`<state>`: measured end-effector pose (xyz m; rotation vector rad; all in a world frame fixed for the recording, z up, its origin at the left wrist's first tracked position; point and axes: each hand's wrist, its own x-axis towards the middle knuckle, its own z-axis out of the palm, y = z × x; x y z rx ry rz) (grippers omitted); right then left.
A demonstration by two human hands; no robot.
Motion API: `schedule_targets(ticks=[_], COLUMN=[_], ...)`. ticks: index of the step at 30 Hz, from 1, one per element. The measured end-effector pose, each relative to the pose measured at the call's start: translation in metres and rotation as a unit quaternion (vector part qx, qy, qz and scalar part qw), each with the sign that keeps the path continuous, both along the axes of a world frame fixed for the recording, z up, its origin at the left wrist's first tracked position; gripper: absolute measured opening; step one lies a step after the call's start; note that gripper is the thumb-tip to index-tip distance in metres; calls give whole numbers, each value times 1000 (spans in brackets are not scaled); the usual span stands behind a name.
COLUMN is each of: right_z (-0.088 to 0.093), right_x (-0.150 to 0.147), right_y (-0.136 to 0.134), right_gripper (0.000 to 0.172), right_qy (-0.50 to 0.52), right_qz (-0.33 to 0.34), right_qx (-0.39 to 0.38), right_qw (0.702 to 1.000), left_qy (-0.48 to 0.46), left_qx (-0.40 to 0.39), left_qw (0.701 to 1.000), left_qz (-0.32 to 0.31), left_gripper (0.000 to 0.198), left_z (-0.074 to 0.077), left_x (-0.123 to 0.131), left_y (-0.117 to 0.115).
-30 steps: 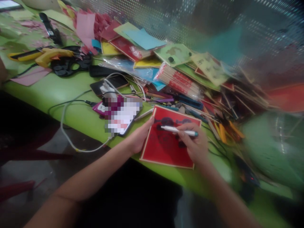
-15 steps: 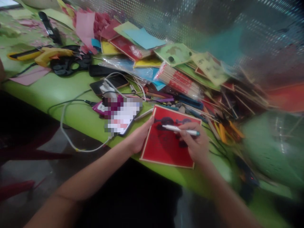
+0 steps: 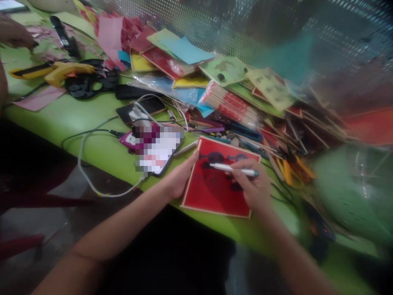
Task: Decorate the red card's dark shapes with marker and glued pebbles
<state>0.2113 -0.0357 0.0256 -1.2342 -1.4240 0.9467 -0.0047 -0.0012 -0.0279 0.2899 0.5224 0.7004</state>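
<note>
"On the green table [image 3: 92, 119], what moved?"
"Little: right hand [image 3: 254, 190] pinches the white pen [image 3: 233, 168], tip barely shifted on the red card [image 3: 215, 192] — left hand [image 3: 179, 178] pressed flat at its edge (another person's hand [image 3: 15, 35] appeared far-left)."

green table [image 3: 76, 119] against perforated metal wall [image 3: 190, 20].

The board [image 3: 215, 192] lies flat at the table's [image 3: 76, 114] near edge, left hand [image 3: 179, 178] on its left rim, right hand [image 3: 253, 190] with a pen [image 3: 233, 168] on top, phone [image 3: 158, 149] just left, stick bundle [image 3: 230, 104] and paper piles [image 3: 184, 51] behind.
</note>
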Motion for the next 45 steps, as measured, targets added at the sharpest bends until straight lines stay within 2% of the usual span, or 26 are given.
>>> schedule_targets(ticks=[19, 26, 33, 45], right_z=[3, 5, 3, 2], right_x=[-2, -6, -6, -4], right_y=[0, 1, 2, 2], right_gripper=[20, 17, 16, 17], right_qy=[-18, -43, -56, -42], right_qz=[14, 15, 15, 1], right_qx=[-12, 28, 30, 26], right_qw=[1000, 999, 998, 999], left_qy=[4, 32, -26, -1], left_qx=[-5, -14, 30, 13], left_qw=[1000, 999, 999, 1000], left_qz=[-3, -1, -14, -7], left_gripper=[71, 76, 74, 71], left_z=[2, 6, 2, 4], left_x=[0, 1, 0, 0], left_y=[-1, -1, -1, -1])
